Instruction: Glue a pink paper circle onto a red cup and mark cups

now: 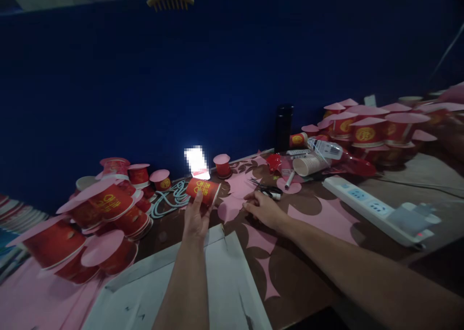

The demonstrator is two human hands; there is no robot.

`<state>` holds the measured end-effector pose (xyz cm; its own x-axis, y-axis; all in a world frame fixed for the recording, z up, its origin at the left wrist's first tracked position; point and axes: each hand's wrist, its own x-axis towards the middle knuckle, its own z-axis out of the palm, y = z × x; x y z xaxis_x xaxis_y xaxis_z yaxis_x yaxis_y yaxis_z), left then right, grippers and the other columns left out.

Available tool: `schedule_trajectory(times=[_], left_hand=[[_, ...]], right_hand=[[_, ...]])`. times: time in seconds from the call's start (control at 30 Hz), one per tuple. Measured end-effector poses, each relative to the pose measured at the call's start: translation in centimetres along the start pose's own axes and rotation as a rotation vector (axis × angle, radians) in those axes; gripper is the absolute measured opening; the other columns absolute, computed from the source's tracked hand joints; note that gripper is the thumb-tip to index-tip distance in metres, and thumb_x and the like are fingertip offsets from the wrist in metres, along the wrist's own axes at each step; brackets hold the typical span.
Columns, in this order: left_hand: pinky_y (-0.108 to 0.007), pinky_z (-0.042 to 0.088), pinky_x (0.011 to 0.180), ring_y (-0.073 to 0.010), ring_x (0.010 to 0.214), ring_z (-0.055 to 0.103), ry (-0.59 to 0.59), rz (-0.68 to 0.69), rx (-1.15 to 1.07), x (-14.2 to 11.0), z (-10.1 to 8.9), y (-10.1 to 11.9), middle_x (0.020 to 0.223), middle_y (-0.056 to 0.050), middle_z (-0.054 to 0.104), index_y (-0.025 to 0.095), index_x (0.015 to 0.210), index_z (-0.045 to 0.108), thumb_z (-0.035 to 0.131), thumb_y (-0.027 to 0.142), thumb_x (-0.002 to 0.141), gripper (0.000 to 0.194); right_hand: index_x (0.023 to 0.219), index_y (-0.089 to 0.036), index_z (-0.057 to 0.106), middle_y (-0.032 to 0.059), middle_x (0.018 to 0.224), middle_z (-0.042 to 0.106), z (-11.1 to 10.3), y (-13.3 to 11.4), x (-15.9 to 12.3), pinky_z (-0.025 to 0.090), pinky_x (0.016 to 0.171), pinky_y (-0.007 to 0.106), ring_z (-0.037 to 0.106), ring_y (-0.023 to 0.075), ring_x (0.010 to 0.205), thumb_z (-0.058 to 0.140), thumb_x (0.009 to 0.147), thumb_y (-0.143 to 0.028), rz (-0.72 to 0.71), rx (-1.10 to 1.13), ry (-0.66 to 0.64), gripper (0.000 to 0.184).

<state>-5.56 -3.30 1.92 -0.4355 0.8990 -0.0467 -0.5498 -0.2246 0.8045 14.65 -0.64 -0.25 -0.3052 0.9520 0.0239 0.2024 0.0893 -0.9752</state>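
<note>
My left hand [196,219] is closed around a red paper cup [203,191] with gold lettering, tipped on its side with its rim to the right. Just right of it, my right hand [266,209] hovers low over the brown table. Its fingers are bent, with a gap between thumb and forefinger, and nothing shows in them. By those fingertips lies a round pink paper disc [229,211]. Black-handled scissors [266,186] rest beyond the right hand, beside a marker [271,194]. Behind the held cup glows a phone screen [196,162].
Red cups topped with pink discs crowd the left [112,204] and the right [368,132]. A white power strip [362,204], cut pink paper scraps [322,216], stacked plain cups [311,165] and a black bottle [283,127] stand right. A white board [221,281] lies in front.
</note>
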Motion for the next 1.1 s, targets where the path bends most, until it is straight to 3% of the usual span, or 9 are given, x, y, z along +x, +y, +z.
schedule_trajectory(times=[0.17,0.33,0.53,0.6,0.8,0.93,1.1], left_hand=[[-0.026,0.05,0.073,-0.0166,0.088,0.065,-0.069,0.048,0.114,-0.7,0.5,-0.5,0.103,-0.005,0.069,0.023,0.109,0.063,0.076,0.036,0.065,0.048],[-0.033,0.049,0.086,-0.0206,0.096,0.064,-0.064,0.168,0.274,-0.5,0.9,-1.0,0.106,-0.008,0.067,0.019,0.118,0.058,0.077,0.039,0.063,0.061],[-0.037,0.047,0.091,-0.0217,0.099,0.063,-0.036,0.224,0.537,-0.4,0.8,-1.1,0.111,-0.009,0.066,0.018,0.121,0.056,0.072,0.04,0.068,0.06],[-0.037,0.047,0.09,-0.0218,0.098,0.063,-0.018,0.218,0.578,-0.7,1.0,-1.0,0.11,-0.01,0.066,0.017,0.121,0.057,0.071,0.041,0.07,0.058],[-0.038,0.048,0.09,-0.0225,0.096,0.064,0.075,0.3,0.786,-0.7,1.5,-1.3,0.107,-0.009,0.066,0.018,0.118,0.058,0.073,0.041,0.068,0.058],[-0.036,0.05,0.086,-0.0224,0.094,0.065,0.118,0.34,0.866,-0.4,1.8,-1.5,0.107,-0.01,0.066,0.017,0.122,0.055,0.072,0.04,0.068,0.061],[-0.036,0.05,0.086,-0.0229,0.093,0.064,0.178,0.328,0.893,-0.4,2.3,-1.3,0.108,-0.012,0.065,0.015,0.12,0.056,0.073,0.039,0.067,0.06]], right_hand=[[0.089,-0.017,0.062,0.0037,0.074,0.068,0.3,0.3,-0.1,0.044,0.054,0.024,0.061,0.0142,0.062,0.061,0.079,-0.029,-0.085,-0.1,-0.019,0.016],[0.084,-0.018,0.066,0.003,0.076,0.07,-0.5,-0.3,-0.2,0.045,0.061,0.024,0.063,0.0149,0.068,0.053,0.084,-0.027,-0.224,-0.279,-0.02,0.015],[0.087,-0.02,0.067,0.0043,0.087,0.07,-5.2,-0.9,1.6,0.045,0.075,0.029,0.063,0.0182,0.08,0.051,0.087,-0.032,-0.347,-0.495,0.351,0.02],[0.089,-0.02,0.067,0.0042,0.089,0.07,-6.6,-0.6,2.3,0.045,0.073,0.029,0.063,0.0187,0.081,0.05,0.086,-0.032,-0.297,-0.525,0.477,0.021],[0.096,-0.023,0.068,0.004,0.099,0.07,-8.6,-0.4,2.9,0.047,0.078,0.031,0.063,0.0199,0.089,0.049,0.086,-0.03,-0.171,-0.669,0.479,0.023],[0.099,-0.025,0.067,0.0036,0.103,0.069,-10.6,-1.3,2.5,0.046,0.083,0.033,0.061,0.0213,0.095,0.044,0.088,-0.031,-0.13,-0.722,0.611,0.026],[0.106,-0.026,0.064,0.0063,0.093,0.07,-13.0,-1.1,2.6,0.047,0.072,0.035,0.064,0.0271,0.089,0.047,0.085,-0.04,0.224,-0.847,0.604,0.03]])
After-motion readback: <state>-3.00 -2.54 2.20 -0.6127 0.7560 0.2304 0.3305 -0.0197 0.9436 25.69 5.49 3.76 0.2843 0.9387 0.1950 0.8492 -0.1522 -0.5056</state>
